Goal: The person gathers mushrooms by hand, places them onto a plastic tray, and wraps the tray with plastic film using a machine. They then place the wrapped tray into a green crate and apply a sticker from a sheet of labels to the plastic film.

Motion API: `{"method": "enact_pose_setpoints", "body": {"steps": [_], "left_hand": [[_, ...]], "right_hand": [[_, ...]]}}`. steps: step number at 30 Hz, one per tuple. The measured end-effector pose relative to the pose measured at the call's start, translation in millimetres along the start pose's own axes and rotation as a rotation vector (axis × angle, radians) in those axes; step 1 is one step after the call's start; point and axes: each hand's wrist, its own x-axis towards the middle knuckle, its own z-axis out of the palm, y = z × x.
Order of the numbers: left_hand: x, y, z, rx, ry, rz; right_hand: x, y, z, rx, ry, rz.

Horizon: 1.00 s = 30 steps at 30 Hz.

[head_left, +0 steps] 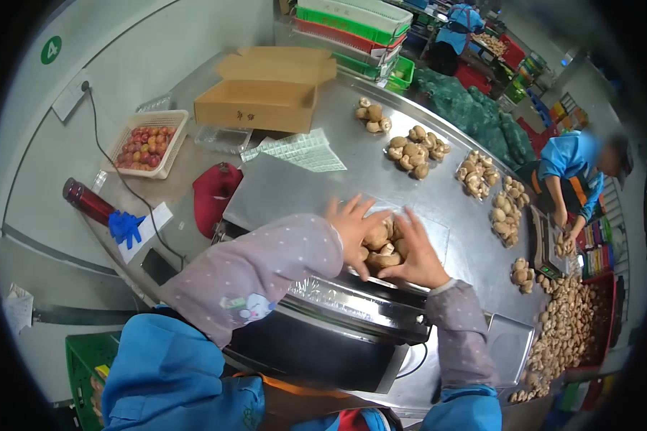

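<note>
A cluster of brown-capped mushrooms sits between my two hands, at the near edge of the metal table. My left hand curves round its left side, fingers bent over the caps. On the other side my right hand presses in with thumb and fingers. Whether a tray lies under the mushrooms is hidden. Just below my hands is a black machine with a shiny roll of clear film along its top. A flat grey plate lies to the left of my hands.
Several mushroom piles run along the table's far side, with a large loose heap at right. A co-worker handles mushrooms by a scale. At left are a cardboard box, fruit basket, red cap and flask.
</note>
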Motion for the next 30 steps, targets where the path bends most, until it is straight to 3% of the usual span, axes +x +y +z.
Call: {"method": "enact_pose_setpoints", "body": {"steps": [3, 5, 6, 8, 16, 20, 22, 24, 26, 27, 28, 30], "left_hand": [[2, -14, -10, -0.046, -0.063, 0.047], [-3, -27, -5, -0.332, -0.102, 0.18], [-6, -30, -1, -0.338, -0.108, 0.176], [-15, -28, 8, -0.354, 0.191, 0.234], [-18, -32, -1, -0.171, 0.105, 0.168], [-44, -58, -12, -0.311, 0.167, 0.219], [-93, -74, -50, -0.164, 0.083, 0.31], [-139, -67, -91, 0.169, -0.097, 0.305], [-150, -61, -80, 0.329, -0.067, 0.355], [-154, -59, -71, 0.49, -0.039, 0.405], [-150, -61, -53, 0.495, -0.033, 0.401], [-131, -70, -19, 0.447, 0.164, 0.513]], "right_hand": [[-2, -1, 17, 0.034, 0.028, 0.063], [-10, -14, 27, 0.122, 0.06, 0.102], [-11, -19, 33, 0.106, 0.102, 0.106], [-9, -20, 34, 0.101, 0.111, 0.106], [-9, -15, 14, 0.269, 0.189, 0.075], [-33, -25, -29, 0.064, 0.149, 0.016], [-66, -40, -67, -0.053, 0.086, 0.047], [-102, -46, -73, -0.062, 0.052, 0.086], [-125, -47, -60, -0.284, -0.235, 0.058], [-126, -41, -45, -0.293, -0.215, -0.012], [-120, -44, -33, -0.229, -0.192, 0.017], [-116, -31, -8, -0.218, -0.082, 0.043]]}}
